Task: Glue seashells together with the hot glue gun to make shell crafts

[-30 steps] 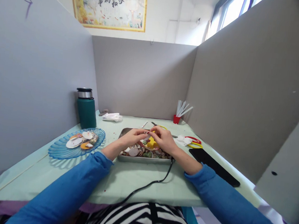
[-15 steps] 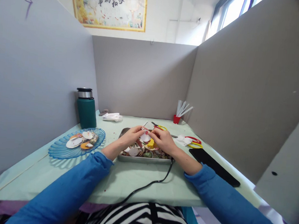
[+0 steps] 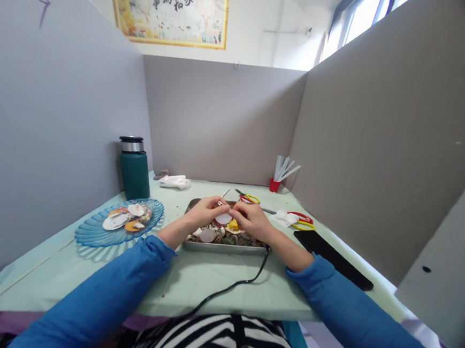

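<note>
Over a metal tray point(image 3: 226, 249) of shells, my left hand point(image 3: 206, 212) is closed on a pale, flat shell point(image 3: 223, 218), gripping its upper edge. A thin white stick point(image 3: 225, 193) pokes up beside the left fingers; whether they hold it is unclear. My right hand point(image 3: 253, 219) meets the left, its fingertips pinched at the shell's right edge. Below the hands, a yellow piece point(image 3: 234, 225) and a round whitish shell point(image 3: 207, 236) lie among small mottled shells. The fingers hide part of the held shell.
A blue glass plate point(image 3: 91, 232) with shells and a green bottle point(image 3: 134, 174) stand left. Scissors point(image 3: 250, 198) lie behind the tray, more scissors point(image 3: 303, 222) and a black slab point(image 3: 332, 258) right. A red cup point(image 3: 274, 186) holds white sticks. A cable point(image 3: 231, 288) crosses the front.
The held shell has turned, and the red patch seen on it before is out of sight. My right fingertips have shifted slightly left and down, closer to the left ones.
</note>
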Tool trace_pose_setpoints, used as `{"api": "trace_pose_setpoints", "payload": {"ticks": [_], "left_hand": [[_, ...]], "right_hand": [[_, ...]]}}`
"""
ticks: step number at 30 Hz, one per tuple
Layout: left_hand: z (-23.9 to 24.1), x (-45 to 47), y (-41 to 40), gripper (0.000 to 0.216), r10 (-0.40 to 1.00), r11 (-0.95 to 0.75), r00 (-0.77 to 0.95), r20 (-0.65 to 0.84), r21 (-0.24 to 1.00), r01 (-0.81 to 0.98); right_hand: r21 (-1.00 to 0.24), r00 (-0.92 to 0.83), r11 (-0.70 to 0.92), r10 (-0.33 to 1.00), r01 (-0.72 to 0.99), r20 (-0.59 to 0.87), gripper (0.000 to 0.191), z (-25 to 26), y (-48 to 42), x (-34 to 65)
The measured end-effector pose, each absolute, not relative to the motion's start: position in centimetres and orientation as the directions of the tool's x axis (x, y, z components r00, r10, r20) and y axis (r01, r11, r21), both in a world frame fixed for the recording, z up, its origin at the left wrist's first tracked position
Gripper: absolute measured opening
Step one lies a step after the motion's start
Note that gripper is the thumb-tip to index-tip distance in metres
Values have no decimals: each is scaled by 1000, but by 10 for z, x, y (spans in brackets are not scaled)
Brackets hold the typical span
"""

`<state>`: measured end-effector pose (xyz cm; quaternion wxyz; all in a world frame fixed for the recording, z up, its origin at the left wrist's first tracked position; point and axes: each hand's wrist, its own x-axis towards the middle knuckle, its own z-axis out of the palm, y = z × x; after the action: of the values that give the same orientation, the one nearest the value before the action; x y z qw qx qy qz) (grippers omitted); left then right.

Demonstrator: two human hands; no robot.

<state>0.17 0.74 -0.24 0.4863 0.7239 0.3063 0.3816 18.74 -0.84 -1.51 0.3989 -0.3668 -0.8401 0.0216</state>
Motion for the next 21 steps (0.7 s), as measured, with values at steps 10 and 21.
{"api": "trace_pose_setpoints", "payload": {"ticks": [10, 21], "left_hand": [[0, 2, 7, 36, 815, -355, 506, 282, 933, 52], [-4, 3, 10, 36, 810, -375, 516, 280, 923, 87]], "right_hand": [[-327, -459, 754, 622, 570, 634, 33, -14, -10, 187], [-340, -402, 721, 644, 604, 651, 28, -16, -8, 187]]}}
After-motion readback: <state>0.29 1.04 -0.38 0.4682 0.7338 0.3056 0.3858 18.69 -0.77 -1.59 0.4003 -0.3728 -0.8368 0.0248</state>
